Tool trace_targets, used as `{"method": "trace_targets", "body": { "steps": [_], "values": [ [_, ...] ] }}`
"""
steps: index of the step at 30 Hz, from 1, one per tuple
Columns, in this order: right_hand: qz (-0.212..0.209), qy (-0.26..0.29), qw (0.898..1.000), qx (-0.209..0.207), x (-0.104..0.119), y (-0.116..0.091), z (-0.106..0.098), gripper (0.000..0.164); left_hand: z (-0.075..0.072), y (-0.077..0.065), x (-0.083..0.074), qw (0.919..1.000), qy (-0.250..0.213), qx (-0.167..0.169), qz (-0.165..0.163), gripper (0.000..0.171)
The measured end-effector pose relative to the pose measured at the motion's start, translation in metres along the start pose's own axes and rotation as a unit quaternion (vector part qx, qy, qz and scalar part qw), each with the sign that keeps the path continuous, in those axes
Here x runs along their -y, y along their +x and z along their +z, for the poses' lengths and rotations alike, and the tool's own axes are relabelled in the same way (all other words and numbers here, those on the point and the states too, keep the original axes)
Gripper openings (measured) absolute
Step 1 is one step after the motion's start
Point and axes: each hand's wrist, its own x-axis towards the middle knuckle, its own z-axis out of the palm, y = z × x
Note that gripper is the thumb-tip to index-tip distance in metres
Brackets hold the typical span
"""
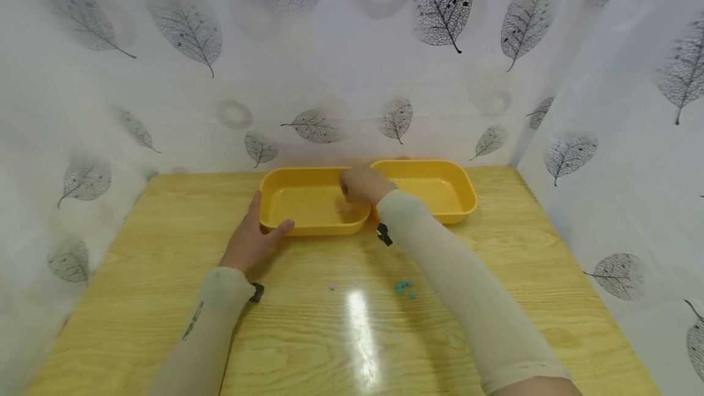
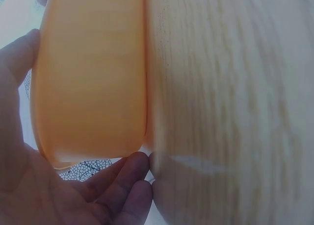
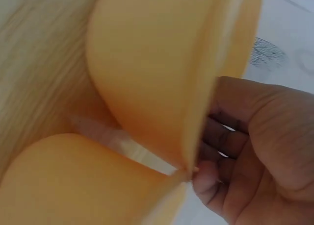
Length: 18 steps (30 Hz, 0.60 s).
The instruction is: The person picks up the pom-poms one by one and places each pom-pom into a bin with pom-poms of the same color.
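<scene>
Two yellow plastic trays stand side by side at the back of the table. At the left tray (image 1: pixel 308 230), my left hand (image 1: pixel 254 238) grips the near left corner, thumb over the front rim and fingers around the end wall. The left wrist view shows its lower fingertips (image 2: pixel 135 161) down beside the tray wall. My right hand (image 1: pixel 365 184) is over the right end of the left tray, fingers curled down inside the rim. In the right wrist view its fingertips are hidden behind the rim, so I cannot tell what they hold.
The right tray (image 1: pixel 467 206) sits partly behind my right forearm. Several small teal pieces (image 1: pixel 404 286) and one small pink piece (image 1: pixel 332 286) lie on the wooden table (image 1: pixel 297 335). A leaf-patterned white curtain (image 1: pixel 341 78) encloses the back and sides.
</scene>
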Motion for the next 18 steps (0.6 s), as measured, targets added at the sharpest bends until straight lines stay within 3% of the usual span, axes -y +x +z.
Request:
{"method": "trace_targets", "body": {
  "steps": [3, 9, 18],
  "values": [
    [-0.005, -0.012, 1.000, -0.003, 0.003, 0.002, 0.008, 0.007, 0.000, 0.000, 0.001, 1.0000, 0.000, -0.001, 0.001, 0.114],
    [-0.037, -0.018, 0.999, -0.013, 0.005, 0.001, 0.019, 0.024, 0.000, 0.000, -0.001, 1.0000, -0.001, 0.000, -0.003, 0.112],
    [-0.049, -0.033, 0.998, 0.008, 0.003, 0.002, 0.025, 0.016, 0.000, -0.001, -0.001, 1.0000, 0.001, 0.001, 0.001, 0.113]
  ]
}}
